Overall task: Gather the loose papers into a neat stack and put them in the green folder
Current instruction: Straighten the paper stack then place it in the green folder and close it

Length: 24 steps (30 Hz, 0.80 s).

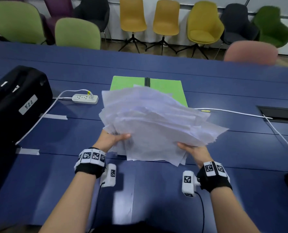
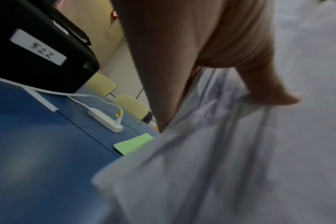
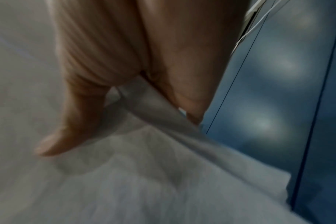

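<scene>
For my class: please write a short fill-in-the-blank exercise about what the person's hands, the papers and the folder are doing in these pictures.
1. Both hands grip an uneven pile of ____.
2. The green folder lies ____ on the blue table, behind the pile.
3. The left hand and right hand each press a ____ on top of the sheets.
4. The black case bears a label reading ____.

Missing words: papers; open; thumb; 522

A blue surface (image 1: 173, 190) carries a black case (image 1: 17, 101) with a white label reading 522 at its left edge. Just beside the case lies a white power strip (image 1: 85, 98), its cable (image 1: 39, 120) running back under the case. Two strips of grey tape (image 1: 55, 116) lie near the left edge. Chairs (image 1: 166, 18) stand beyond the far edge.
</scene>
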Each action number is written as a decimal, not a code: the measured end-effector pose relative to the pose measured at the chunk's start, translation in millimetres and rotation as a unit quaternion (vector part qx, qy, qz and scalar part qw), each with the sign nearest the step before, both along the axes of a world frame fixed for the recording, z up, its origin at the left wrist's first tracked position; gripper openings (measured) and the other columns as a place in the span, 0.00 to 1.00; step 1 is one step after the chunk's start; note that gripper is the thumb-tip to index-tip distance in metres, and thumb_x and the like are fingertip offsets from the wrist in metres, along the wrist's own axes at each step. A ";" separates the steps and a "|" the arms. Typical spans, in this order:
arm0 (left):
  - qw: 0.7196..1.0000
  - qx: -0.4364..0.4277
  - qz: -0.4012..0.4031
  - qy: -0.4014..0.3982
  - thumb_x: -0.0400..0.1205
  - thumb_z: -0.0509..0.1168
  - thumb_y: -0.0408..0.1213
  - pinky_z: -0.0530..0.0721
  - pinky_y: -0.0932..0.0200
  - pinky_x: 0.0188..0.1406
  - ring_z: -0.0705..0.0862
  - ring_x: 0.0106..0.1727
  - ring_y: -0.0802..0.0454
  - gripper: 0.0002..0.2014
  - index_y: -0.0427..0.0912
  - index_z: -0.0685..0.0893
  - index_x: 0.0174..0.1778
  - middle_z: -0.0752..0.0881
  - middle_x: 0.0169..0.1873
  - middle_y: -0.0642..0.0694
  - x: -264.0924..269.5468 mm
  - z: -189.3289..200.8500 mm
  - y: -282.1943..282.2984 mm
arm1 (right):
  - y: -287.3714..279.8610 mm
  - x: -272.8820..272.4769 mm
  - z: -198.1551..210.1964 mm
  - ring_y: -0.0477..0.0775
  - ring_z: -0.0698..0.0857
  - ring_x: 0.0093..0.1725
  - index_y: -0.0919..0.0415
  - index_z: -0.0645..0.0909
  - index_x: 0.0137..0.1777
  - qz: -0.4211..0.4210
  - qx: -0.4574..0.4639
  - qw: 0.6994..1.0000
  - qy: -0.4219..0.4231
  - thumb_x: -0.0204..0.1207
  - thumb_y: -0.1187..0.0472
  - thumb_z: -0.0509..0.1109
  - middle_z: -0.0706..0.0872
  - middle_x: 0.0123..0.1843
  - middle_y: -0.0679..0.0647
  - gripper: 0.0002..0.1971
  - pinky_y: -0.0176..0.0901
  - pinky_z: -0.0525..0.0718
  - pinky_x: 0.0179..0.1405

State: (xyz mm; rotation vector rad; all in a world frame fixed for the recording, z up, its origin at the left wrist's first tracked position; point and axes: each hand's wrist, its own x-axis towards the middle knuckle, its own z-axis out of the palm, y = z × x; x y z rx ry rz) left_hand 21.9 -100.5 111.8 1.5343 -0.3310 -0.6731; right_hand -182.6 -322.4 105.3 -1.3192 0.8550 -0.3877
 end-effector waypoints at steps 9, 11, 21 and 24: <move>0.986 0.077 -0.138 -0.054 0.74 0.71 0.18 0.78 0.82 0.45 0.85 0.43 0.79 0.20 0.47 0.83 0.54 0.89 0.37 0.73 -4.3 9.2 -1.3 | -4.8 -8.2 14.0 0.56 0.82 0.61 0.59 0.81 0.63 0.046 0.057 0.995 0.073 0.54 0.57 0.87 0.81 0.67 0.54 0.35 0.30 0.80 0.43; 0.986 0.077 -0.139 -0.052 0.76 0.69 0.19 0.79 0.79 0.47 0.84 0.43 0.81 0.21 0.52 0.82 0.54 0.88 0.37 0.76 -4.5 11.3 -9.1 | 0.6 -2.7 20.7 0.52 0.87 0.56 0.58 0.87 0.56 0.083 0.011 0.994 0.072 0.63 0.64 0.82 0.90 0.55 0.52 0.20 0.19 0.80 0.35; 0.972 0.089 -0.197 -0.095 0.80 0.66 0.23 0.76 0.84 0.46 0.81 0.46 0.85 0.21 0.49 0.76 0.64 0.82 0.52 0.67 8.0 17.7 -3.0 | -1.4 -4.9 47.0 0.54 0.70 0.76 0.51 0.92 0.32 0.093 0.054 0.993 0.044 0.34 0.42 0.89 0.85 0.62 0.65 0.24 0.20 0.76 0.27; 0.968 0.120 -0.209 -0.076 0.78 0.68 0.22 0.79 0.81 0.42 0.81 0.46 0.62 0.19 0.52 0.81 0.56 0.85 0.48 0.53 11.6 14.1 -1.1 | -2.3 -6.2 28.5 0.52 0.80 0.66 0.50 0.90 0.47 0.122 0.053 0.985 0.111 0.55 0.50 0.85 0.91 0.51 0.48 0.18 0.31 0.77 0.45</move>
